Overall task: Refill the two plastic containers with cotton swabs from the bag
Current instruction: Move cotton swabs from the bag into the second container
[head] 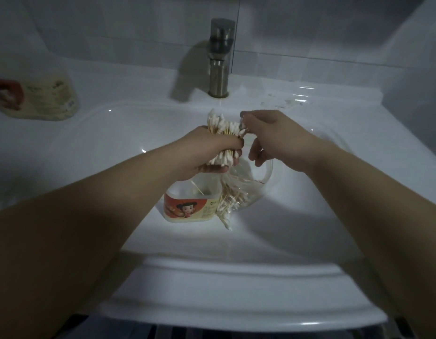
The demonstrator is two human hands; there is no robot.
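My left hand (207, 152) grips a thick bundle of cotton swabs (224, 126) above the sink basin, white tips sticking out above and below the fist. My right hand (268, 133) pinches the tips at the bundle's upper right edge. Below the hands, a plastic container (187, 206) with a cartoon label stands open in the basin, a swab or two inside. Against its right side lies the clear plastic bag (244, 189), with several swabs in it and some spilling out. A second clear container (266, 174) appears behind the bag, mostly hidden.
The white sink (236, 272) holds everything. A metal faucet (219, 57) stands at the back centre. A pale bottle (48, 99) lies on the left ledge beside a red object (9, 94). Small white scraps (290, 101) dot the right ledge.
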